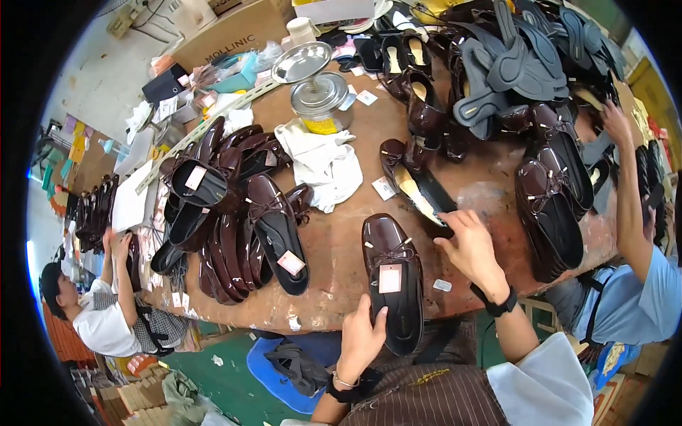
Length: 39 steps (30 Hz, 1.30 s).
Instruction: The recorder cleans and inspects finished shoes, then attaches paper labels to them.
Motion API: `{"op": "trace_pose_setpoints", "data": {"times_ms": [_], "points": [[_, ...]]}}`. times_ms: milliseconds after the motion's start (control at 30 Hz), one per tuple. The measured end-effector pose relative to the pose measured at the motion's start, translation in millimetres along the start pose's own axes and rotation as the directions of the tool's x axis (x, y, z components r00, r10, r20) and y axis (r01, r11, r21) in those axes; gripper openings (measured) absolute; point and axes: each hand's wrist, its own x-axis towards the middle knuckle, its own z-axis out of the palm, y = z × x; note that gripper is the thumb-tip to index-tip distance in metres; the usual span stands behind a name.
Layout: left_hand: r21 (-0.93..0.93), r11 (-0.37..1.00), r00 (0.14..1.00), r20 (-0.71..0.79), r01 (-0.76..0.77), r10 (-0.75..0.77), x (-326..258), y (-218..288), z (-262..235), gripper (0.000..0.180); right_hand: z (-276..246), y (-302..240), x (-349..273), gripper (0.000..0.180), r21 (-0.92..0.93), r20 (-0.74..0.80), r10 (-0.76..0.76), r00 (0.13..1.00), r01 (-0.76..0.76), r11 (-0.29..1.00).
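Shoe, dark brown and glossy with a small bow and a pale tag on its insole, lies near the front edge of the brown surface, toe pointing away from the person. Left hand grasps its heel end, thumb up along the inner side. Right hand is spread loose, fingers flat and clenched on nothing, resting just beside the shoe's toe and touching the black insole strip of a second shoe lying on its side.

Step in hand, as judged: steadying one shoe while the other hand reaches toward its neighbour, probably pairing or checking. Next move would call for the right hand to close on the tipped shoe without dragging the loose tag off the edge.

Around: heap of like shoes to the left, white cloth mid-surface, round metal tin with a lid behind it, grey soles stacked far right. Two other people work at the left and right edges.
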Motion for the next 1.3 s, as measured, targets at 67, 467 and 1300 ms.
{"op": "trace_pose_setpoints", "data": {"times_ms": [67,467,1300], "points": [[-0.131,0.991,1.000,-0.002,-0.024,0.024,5.0,4.3,-19.0,0.023,10.0,15.7,-3.2,0.032,-0.214,0.085,-0.135,0.987,0.150,0.965],[0.144,0.983,0.705,-0.709,0.115,0.022,124.3,-34.1,-335.9,0.044,-16.1,28.5,-33.2,0.016,-0.157,-0.064,0.044,0.997,-0.054,0.986],[-0.030,0.999,0.980,-0.196,0.030,-0.035,-5.3,-30.0,-19.2,0.039,192.8,6.6,167.9,0.068,0.035,-0.105,0.113,0.988,-0.110,0.993]]}}
